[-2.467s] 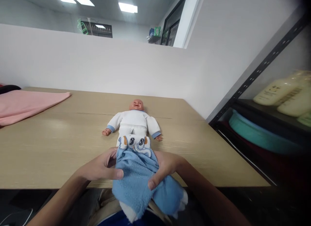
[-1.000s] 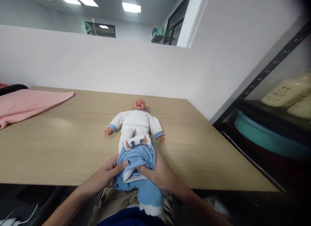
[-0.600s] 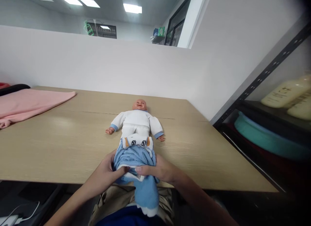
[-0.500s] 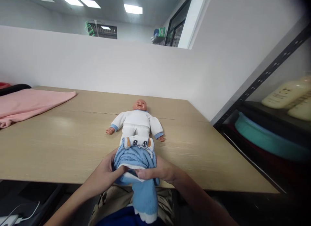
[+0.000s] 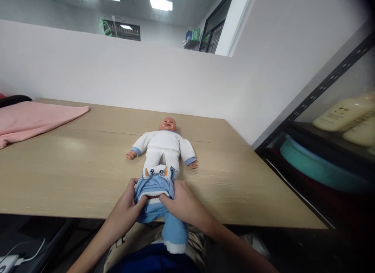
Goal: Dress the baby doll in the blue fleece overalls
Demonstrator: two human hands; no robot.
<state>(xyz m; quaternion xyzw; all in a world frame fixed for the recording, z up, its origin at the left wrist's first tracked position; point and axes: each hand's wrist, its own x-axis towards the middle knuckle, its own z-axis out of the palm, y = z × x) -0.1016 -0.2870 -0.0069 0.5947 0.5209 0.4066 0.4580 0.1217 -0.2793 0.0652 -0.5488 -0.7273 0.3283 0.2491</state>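
Note:
A baby doll (image 5: 163,142) in a white top and white trousers lies on its back on the table, head away from me. Over its lower legs is a blue and white terry baby garment (image 5: 155,183) with embroidered eyes, bunched up. My left hand (image 5: 131,200) grips the garment's left side, thumb hooked at its white-edged opening. On the other side my right hand (image 5: 177,200) holds the same edge, thumb tucked in. One blue sleeve or leg (image 5: 175,232) with a white cuff hangs past the table edge over my lap. The doll's feet are hidden.
A pink cloth (image 5: 38,118) lies at the table's left, beside a black object (image 5: 14,99). To the right, a shelf rack holds a teal basin (image 5: 319,163) and cream-coloured bottles (image 5: 342,112). A white wall (image 5: 131,75) closes off the table's (image 5: 88,167) far side.
Both hands have gathered the garment into a narrower bunch and shifted it slightly left. Its opening now shows between my thumbs, and the hanging part is drawn up a little.

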